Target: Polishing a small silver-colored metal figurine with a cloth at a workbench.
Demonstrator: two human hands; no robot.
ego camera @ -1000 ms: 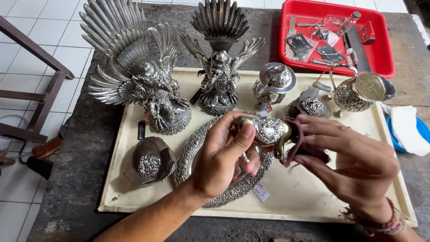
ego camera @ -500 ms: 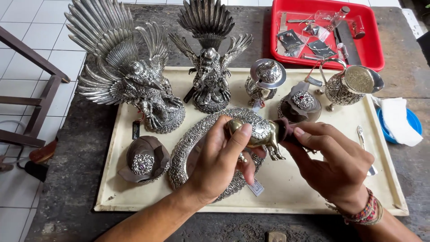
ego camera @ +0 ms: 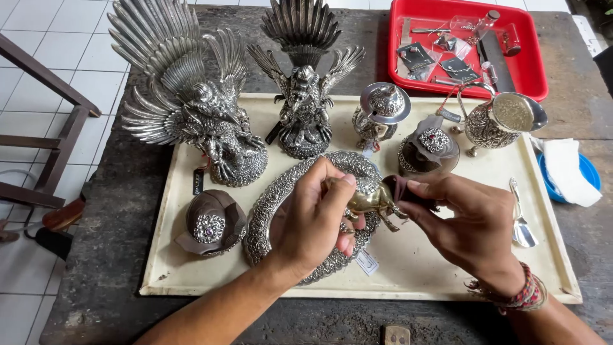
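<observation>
Dark, worn wood makes up the bench [ego camera: 96, 281], w/ a cream tray [ego camera: 415, 275] laid on it and white floor tiles seen off to the left.

Nearest, the left hand [ego camera: 313, 223] is closed round a small gold-coloured animal figurine [ego camera: 370, 199], gripped by thumb and fingers, held just above the tray. The right hand [ego camera: 476, 223] is pinched on a dark cloth [ego camera: 408, 190], which is pressed against the figurine's right end; a beaded bracelet [ego camera: 517, 297] is worn at that wrist.

Directly under the left hand an oval embossed silver dish [ego camera: 268, 217] is seen, partly hidden, w/ a small tag [ego camera: 365, 262] at its lower edge. Further left of that hand, a dark shell-shaped box [ego camera: 211, 223] w/ a silver centre is set on the tray. Right of the right hand, a small silver spoon [ego camera: 520, 220] is laid near the tray edge.

Beyond the hands, a round lidded box [ego camera: 429, 150] w/ a red stone, a silver teapot [ego camera: 380, 115] and an embossed silver jug [ego camera: 501, 121] are placed. Left of those, two winged silver statues are stood: a large one [ego camera: 191, 108] far left, a smaller one [ego camera: 303, 83] beside it.

Farthest, a red tray [ego camera: 530, 57] w/ small tools and packets is found off the cream tray; a blue lid [ego camera: 590, 172] under white paper is set to the far right.
</observation>
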